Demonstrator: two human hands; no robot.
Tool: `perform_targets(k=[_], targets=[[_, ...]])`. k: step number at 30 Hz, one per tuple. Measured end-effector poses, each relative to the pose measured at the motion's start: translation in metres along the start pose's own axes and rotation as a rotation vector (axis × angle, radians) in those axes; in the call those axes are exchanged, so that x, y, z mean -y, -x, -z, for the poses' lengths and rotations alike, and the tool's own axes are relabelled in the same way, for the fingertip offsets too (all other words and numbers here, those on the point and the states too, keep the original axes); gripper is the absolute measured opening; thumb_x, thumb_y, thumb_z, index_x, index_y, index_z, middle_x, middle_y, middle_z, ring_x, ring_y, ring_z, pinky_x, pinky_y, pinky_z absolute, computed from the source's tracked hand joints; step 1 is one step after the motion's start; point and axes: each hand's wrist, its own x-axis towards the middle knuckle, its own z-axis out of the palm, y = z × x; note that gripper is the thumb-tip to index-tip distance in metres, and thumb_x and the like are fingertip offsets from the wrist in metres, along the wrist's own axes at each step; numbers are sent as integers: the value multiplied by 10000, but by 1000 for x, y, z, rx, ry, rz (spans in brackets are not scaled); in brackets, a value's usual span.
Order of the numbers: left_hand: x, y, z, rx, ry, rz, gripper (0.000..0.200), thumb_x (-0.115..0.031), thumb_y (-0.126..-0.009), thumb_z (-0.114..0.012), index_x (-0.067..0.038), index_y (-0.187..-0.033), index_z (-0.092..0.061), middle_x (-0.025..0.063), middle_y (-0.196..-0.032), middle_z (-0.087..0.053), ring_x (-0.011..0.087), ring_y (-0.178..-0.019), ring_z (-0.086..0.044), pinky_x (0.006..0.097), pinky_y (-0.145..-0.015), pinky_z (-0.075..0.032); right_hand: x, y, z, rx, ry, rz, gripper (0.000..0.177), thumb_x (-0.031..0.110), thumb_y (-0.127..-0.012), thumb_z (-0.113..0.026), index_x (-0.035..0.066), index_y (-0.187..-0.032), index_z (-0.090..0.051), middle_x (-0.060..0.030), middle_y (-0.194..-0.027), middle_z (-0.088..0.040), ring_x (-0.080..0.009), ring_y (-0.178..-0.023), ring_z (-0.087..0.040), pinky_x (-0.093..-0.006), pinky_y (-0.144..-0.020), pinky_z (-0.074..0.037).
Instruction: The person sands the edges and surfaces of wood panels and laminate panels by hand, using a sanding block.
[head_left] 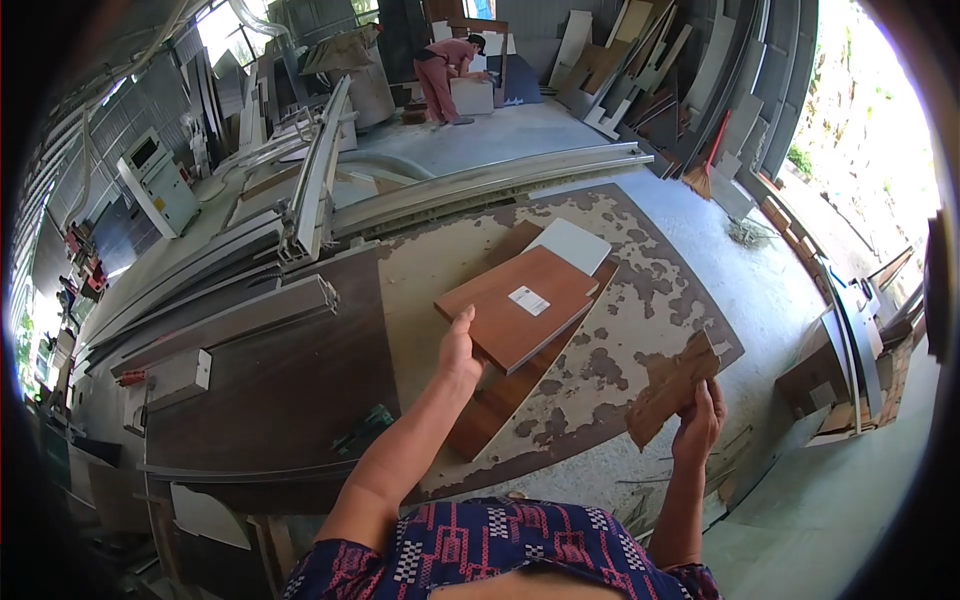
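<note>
My left hand [461,350] grips the near left corner of a reddish-brown wood panel [510,318], thumb on top and the other fingers hidden beneath. A white label [529,300] is stuck on the panel's face. Under it lie a longer brown board [490,415] and a pale grey-white board [575,243], partly covered. Off to the right, my right hand [701,415] is closed on the edge of a torn piece of brown cardboard [672,385], held apart from the panel.
The worktable [620,300] has a worn, patchy surface. Metal rails [480,190] run along its far side, and a saw fence [230,320] lies to the left. A dark green tool [364,428] rests near the front edge. Another person [445,75] bends over at the back. A broom [705,170] leans at right.
</note>
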Motion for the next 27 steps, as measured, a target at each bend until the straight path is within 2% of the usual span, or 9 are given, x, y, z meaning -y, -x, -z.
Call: perform_targets(k=[3, 6, 8, 11, 13, 15, 17, 20, 27], targets=[[20, -25, 3, 5, 8, 36, 444, -339, -866, -584, -67, -1197, -467, 74, -1147, -554, 224, -1034, -557, 433, -838, -482, 3, 7, 9, -144, 35, -1, 265, 194, -888, -541, 38, -1099, -577, 24, -844, -598, -42, -656, -501, -202, -544, -361], [47, -70, 15, -97, -58, 24, 566, -350, -859, -601, 31, -1228, -401, 160, -1143, -537, 261, -899, -606, 451, -744, -524, 3, 5, 16, -75, 30, -12, 342, 207, -882, -545, -1, -1153, -538, -56, -993, -590, -130, -808, -562, -249, -634, -437], [61, -85, 18, -52, -96, 7, 695, -340, -811, -624, 68, -1282, -316, 212, -1134, -513, 279, -929, -586, 434, -754, -521, -2, 2, 12, -72, 40, -33, 369, 210, -882, -539, -17, -1172, -520, -89, -1073, -563, -177, -886, -569, -279, -697, -465], [58, -80, 4, 52, -322, -29, 563, -296, -794, -616, 73, -1190, -464, 207, -1179, -512, 267, -1009, -550, 436, -806, -466, -12, 0, -7, -6, 52, -90, 381, 221, -887, -521, -17, -1185, -508, -98, -1121, -535, -192, -939, -554, -302, -785, -467], [5, -5, -24, 9, -451, 139, 571, -366, -796, -616, -4, -1221, -496, 163, -1316, -450, 286, -1205, -418, 493, -965, -325, -35, -19, -1, 207, 51, -114, 403, 246, -892, -507, 3, -1213, -488, -143, -1133, -537, -270, -1021, -547, -369, -816, -471], [9, -21, 8, 5, -497, 161, 641, -422, -818, -589, -57, -1314, -411, 145, -1488, -181, 316, -1372, -152, 578, -1019, -192, -47, -23, -20, 305, 26, -193, 394, 246, -897, -494, 10, -1213, -487, -143, -1132, -539, -262, -1011, -547, -361, -831, -458], [-26, 24, 25, 91, -552, 121, 573, -435, -829, -566, -82, -1267, -460, 126, -1424, -313, 302, -1343, -211, 526, -1014, -255, -64, -35, -27, 411, -11, -277, 388, 253, -901, -488, 11, -1205, -491, -141, -1134, -541, -255, -1007, -548, -354, -839, -451], [-60, 54, 79, 55, -515, 49, 561, -404, -829, -578, -79, -1270, -459, 142, -1407, -342, 274, -1331, -251, 536, -988, -288, -81, -43, -57, 531, -97, -421, 397, 289, -922, -466, 4, -1198, -491, -120, -1151, -550, -225, -1006, -551, -352, -853, -440], [-145, 209, 187, -534, -438, -495, 624, -364, -797, -625, -11, -1276, -439, 131, -1280, -472, 230, -1143, -472, 398, -902, -399, -106, -33, -137, 830, -160, -539, 377, 298, -930, -463, 11, -1169, -514, -93, -1089, -589, -200, -956, -571, -333, -833, -453]])
